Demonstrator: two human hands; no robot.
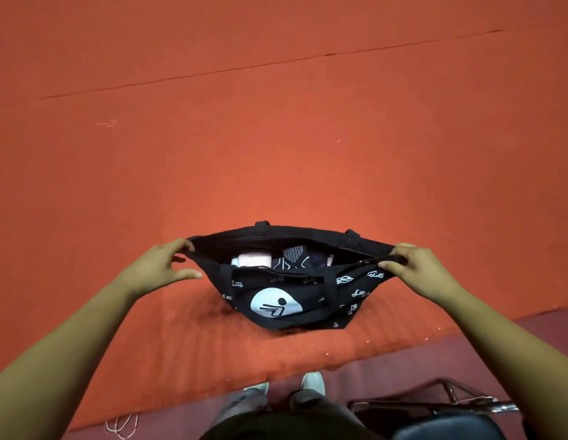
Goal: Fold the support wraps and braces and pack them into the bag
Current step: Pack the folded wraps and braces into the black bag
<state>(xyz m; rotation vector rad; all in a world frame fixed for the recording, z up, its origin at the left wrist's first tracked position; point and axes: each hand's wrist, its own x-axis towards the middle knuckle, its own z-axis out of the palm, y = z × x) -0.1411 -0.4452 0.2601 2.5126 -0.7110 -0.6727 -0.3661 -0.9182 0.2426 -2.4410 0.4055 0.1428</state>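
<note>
Forearms (70, 344) outstretched; left grip (162, 268), right grip (414, 269) hold bag (308, 281) rim ends

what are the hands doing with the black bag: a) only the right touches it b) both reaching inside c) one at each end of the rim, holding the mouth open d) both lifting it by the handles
c: the left hand holds the left end of the bag rim and the right hand grips the right end, so the mouth gapes open.

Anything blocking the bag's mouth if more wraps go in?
Nothing visible does. The left hand and right hand hold the bag at its ends, mouth open; a pink roll and dark wraps lie inside.
</note>
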